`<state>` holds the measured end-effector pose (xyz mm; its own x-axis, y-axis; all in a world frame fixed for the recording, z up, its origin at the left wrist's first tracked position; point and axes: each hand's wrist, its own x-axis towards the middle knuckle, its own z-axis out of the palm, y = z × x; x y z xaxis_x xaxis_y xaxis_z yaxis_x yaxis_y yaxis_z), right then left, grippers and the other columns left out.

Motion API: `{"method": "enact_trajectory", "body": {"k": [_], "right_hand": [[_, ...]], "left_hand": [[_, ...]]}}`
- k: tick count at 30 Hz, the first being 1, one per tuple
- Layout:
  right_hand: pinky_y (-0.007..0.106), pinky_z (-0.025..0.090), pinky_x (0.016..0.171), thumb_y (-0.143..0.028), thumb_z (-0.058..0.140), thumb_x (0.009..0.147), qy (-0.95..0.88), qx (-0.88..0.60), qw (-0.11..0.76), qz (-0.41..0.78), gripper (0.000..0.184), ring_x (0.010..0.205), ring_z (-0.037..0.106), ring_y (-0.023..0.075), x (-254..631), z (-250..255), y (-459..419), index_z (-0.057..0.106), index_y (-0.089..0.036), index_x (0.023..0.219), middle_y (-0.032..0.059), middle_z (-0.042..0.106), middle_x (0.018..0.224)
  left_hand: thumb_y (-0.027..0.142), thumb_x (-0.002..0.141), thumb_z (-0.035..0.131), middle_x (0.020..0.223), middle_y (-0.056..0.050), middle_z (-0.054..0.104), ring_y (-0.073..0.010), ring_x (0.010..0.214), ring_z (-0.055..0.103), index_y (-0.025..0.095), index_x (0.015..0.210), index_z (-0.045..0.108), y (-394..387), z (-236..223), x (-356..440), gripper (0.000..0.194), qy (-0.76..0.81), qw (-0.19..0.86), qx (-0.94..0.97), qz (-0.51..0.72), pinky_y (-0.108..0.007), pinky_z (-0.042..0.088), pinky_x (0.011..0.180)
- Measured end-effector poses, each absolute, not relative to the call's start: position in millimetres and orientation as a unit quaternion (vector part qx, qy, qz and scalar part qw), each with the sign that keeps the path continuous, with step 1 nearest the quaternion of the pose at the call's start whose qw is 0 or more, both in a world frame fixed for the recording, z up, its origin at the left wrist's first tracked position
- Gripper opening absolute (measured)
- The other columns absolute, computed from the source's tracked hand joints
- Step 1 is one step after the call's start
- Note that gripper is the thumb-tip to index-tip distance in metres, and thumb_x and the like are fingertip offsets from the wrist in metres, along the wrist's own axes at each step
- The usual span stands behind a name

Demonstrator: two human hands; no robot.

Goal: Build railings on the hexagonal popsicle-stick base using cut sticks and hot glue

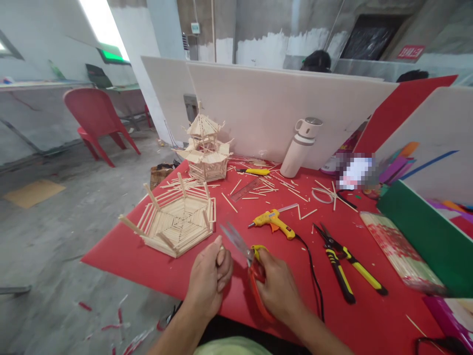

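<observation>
My right hand is wrapped round the red and yellow handles of a pair of scissors. Their blades point up and left, a little apart. Beside them, my left hand is closed in a pinch. A small pale tip shows at its fingers, too little to make out. Just beyond my left hand stands an octagonal-looking base of wooden sticks with several upright posts. A finished-looking stick pagoda rises behind it. A yellow glue gun lies on its side ahead of my right hand.
Black and yellow pliers lie on the red table at right, near a bag of sticks. A pale bottle, a yellow cutter and loose sticks lie farther back. White boards stand behind. The glue gun's cord runs forward.
</observation>
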<state>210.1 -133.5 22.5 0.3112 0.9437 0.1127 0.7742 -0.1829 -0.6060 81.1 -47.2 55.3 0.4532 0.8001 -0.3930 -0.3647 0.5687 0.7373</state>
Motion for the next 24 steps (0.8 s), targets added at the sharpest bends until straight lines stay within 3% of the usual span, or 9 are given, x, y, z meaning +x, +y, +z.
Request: {"method": "enact_trajectory", "body": {"k": [1, 3, 6, 9, 13, 17, 19, 21, 24], "right_hand": [[0.026, 0.033, 0.058, -0.024, 0.049, 0.086, -0.555, -0.767, 0.286, 0.148, 0.004, 0.064, 0.061, 0.0186, 211.4, 26.2, -134.2, 0.053, -0.022, 0.086, 0.0014, 0.063, 0.07], [0.027, 0.035, 0.059, -0.041, 0.046, 0.094, -0.535, -0.794, 0.247, 0.149, 0.023, 0.065, 0.063, 0.0202, 213.9, 32.7, -137.4, 0.056, -0.022, 0.085, 0.0025, 0.065, 0.069], [0.032, 0.041, 0.066, -0.055, 0.055, 0.088, -0.524, -0.829, 0.156, 0.117, 0.034, 0.08, 0.068, 0.027, 218.8, 35.2, -148.1, 0.063, -0.022, 0.092, 0.007, 0.071, 0.083], [0.037, 0.045, 0.08, -0.047, 0.067, 0.081, -0.532, -0.837, 0.106, 0.073, 0.033, 0.095, 0.067, 0.0308, 226.1, 27.3, -161.8, 0.067, -0.021, 0.102, 0.009, 0.072, 0.099], [0.04, 0.045, 0.089, -0.031, 0.067, 0.081, -0.566, -0.816, 0.093, 0.067, 0.032, 0.102, 0.064, 0.0301, 235.1, 16.8, -172.8, 0.067, -0.02, 0.111, 0.0089, 0.07, 0.108], [0.038, 0.046, 0.085, -0.028, 0.069, 0.082, -0.596, -0.789, 0.14, 0.056, 0.027, 0.097, 0.063, 0.0289, 231.4, 24.4, -166.0, 0.068, -0.021, 0.108, 0.0081, 0.07, 0.103], [0.036, 0.046, 0.082, -0.025, 0.062, 0.088, -0.609, -0.764, 0.208, 0.049, 0.016, 0.092, 0.063, 0.0252, 222.2, 33.2, -153.5, 0.069, -0.022, 0.102, 0.0063, 0.069, 0.096], [0.032, 0.045, 0.081, -0.022, 0.055, 0.093, -0.619, -0.723, 0.301, 0.057, 0.015, 0.087, 0.062, 0.0205, 209.9, 41.2, -135.9, 0.069, -0.023, 0.099, 0.0044, 0.068, 0.091], [0.027, 0.046, 0.077, -0.024, 0.062, 0.092, -0.621, -0.673, 0.39, 0.097, 0.013, 0.082, 0.061, 0.017, 192.6, 46.8, -107.1, 0.07, -0.025, 0.101, 0.0027, 0.066, 0.09]], "left_hand": [[0.042, 0.076, 0.067, 0.037, 0.01, 0.027, -0.0033, 0.032, 0.02, 0.021, 0.052, 0.038, -46.8, 55.3, 80.7, 0.043, 0.372, 0.803, 0.29, 0.364, -0.016, 0.012, 0.032], [0.046, 0.078, 0.067, 0.037, 0.01, 0.026, -0.0035, 0.032, 0.02, 0.02, 0.052, 0.038, -45.6, 53.7, 79.5, 0.046, 0.368, 0.803, 0.291, 0.367, -0.017, 0.013, 0.032], [0.051, 0.08, 0.066, 0.04, 0.009, 0.032, -0.0043, 0.034, 0.026, 0.019, 0.056, 0.043, -42.3, 46.2, 75.3, 0.045, 0.366, 0.785, 0.311, 0.391, -0.016, 0.02, 0.034], [0.05, 0.078, 0.071, 0.047, 0.007, 0.046, -0.0041, 0.038, 0.034, 0.018, 0.064, 0.051, -37.6, 35.4, 67.7, 0.041, 0.386, 0.757, 0.347, 0.396, -0.015, 0.024, 0.036], [0.043, 0.065, 0.084, 0.054, 0.005, 0.054, -0.0025, 0.04, 0.037, 0.016, 0.068, 0.058, -32.8, 25.4, 58.6, 0.038, 0.412, 0.753, 0.361, 0.364, -0.013, 0.022, 0.036], [0.045, 0.06, 0.086, 0.06, 0.0, 0.062, -0.0024, 0.04, 0.041, 0.012, 0.073, 0.069, -31.0, 23.0, 55.9, 0.04, 0.424, 0.755, 0.356, 0.351, -0.014, 0.023, 0.036], [0.047, 0.058, 0.087, 0.061, 0.0, 0.062, -0.0026, 0.04, 0.042, 0.011, 0.075, 0.071, -30.8, 24.1, 56.3, 0.043, 0.424, 0.767, 0.332, 0.349, -0.015, 0.023, 0.035], [0.046, 0.055, 0.088, 0.06, 0.001, 0.06, -0.0028, 0.041, 0.041, 0.011, 0.076, 0.071, -30.9, 25.8, 57.0, 0.044, 0.419, 0.787, 0.294, 0.344, -0.015, 0.023, 0.035], [0.042, 0.056, 0.087, 0.053, 0.004, 0.054, -0.0028, 0.04, 0.039, 0.011, 0.076, 0.07, -31.2, 27.2, 57.5, 0.04, 0.412, 0.817, 0.242, 0.323, -0.014, 0.021, 0.035]]}}
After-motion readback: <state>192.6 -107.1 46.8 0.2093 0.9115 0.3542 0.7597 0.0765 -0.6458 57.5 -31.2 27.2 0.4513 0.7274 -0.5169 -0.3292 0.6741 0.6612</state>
